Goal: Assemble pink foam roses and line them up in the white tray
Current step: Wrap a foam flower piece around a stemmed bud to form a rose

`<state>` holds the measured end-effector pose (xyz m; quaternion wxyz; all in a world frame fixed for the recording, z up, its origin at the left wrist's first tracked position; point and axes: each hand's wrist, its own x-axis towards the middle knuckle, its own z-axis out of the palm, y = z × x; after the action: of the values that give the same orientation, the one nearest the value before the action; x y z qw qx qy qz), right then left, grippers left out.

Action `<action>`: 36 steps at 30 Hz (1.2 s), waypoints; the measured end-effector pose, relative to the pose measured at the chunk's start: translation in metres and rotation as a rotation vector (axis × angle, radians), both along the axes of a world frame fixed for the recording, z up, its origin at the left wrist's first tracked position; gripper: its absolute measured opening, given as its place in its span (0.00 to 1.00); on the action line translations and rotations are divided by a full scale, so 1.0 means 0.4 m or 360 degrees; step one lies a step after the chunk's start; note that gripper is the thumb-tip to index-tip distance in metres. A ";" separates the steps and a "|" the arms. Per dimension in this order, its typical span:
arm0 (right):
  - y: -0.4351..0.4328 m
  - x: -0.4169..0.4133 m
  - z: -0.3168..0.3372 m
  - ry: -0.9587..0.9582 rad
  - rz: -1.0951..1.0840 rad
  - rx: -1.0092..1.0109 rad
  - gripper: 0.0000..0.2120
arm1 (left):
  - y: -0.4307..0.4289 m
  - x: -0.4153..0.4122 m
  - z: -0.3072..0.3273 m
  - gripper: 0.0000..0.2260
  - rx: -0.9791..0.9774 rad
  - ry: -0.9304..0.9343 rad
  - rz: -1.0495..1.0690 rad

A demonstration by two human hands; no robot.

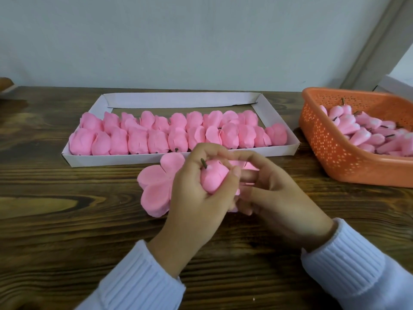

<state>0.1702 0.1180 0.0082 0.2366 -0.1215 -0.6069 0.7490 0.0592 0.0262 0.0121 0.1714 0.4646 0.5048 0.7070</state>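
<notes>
My left hand [192,198] grips a pink foam rose bud [213,179] with a short brown stem [203,163] pointing up and away. My right hand [274,193] curls round the bud from the right, fingers touching its far side. A stack of flat pink petal sheets [154,186] lies on the table under and left of my hands. Behind them the white tray [277,149] holds two rows of several finished pink roses [156,139].
An orange perforated basket [330,153] at the right holds several pink buds with stems [366,130]. The wooden table [67,220] runs to a pale wall behind. The tray's back strip shows bare wood.
</notes>
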 end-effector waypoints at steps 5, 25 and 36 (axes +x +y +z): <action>0.001 0.010 0.006 0.0144 -0.0608 0.0534 0.10 | 0.011 -0.011 -0.018 0.14 -0.0095 0.0542 0.0224; -0.029 0.008 0.009 0.0137 -0.1108 0.1600 0.04 | 0.007 0.008 -0.014 0.32 -0.0062 0.1199 0.0358; -0.036 0.006 0.025 0.0185 -0.0699 0.1018 0.04 | 0.011 0.003 -0.027 0.31 -0.0205 0.0462 -0.0033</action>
<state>0.1727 0.1035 0.0181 0.4512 -0.1259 -0.7549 0.4591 0.0603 0.0308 0.0013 0.1333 0.5551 0.5639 0.5968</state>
